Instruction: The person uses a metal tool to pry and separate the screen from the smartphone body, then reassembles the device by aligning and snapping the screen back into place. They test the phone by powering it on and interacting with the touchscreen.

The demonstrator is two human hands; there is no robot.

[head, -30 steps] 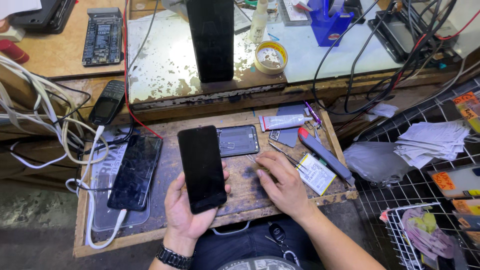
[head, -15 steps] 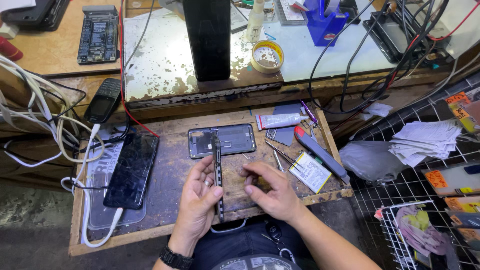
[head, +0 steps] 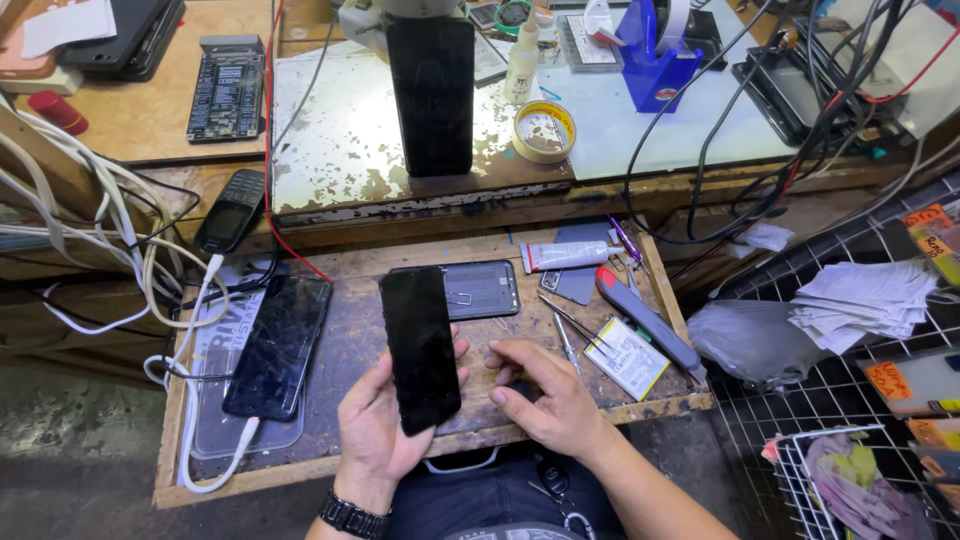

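Black and glossy, the phone (head: 421,346) is standing tilted above the wooden tray (head: 330,460), screen facing up, and the left hand (head: 385,425) is cradling it from beneath, fingers curled around its lower edges. The right hand (head: 545,395) is resting loosely curled on the tray just beside it, gripping nothing I can see. A cracked phone (head: 278,345) is lying to the left, a phone frame (head: 485,290) just behind.

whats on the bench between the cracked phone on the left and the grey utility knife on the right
In the head view, between the cracked phone and the utility knife lie an open phone frame and tweezers; the left hand holds a black phone there.
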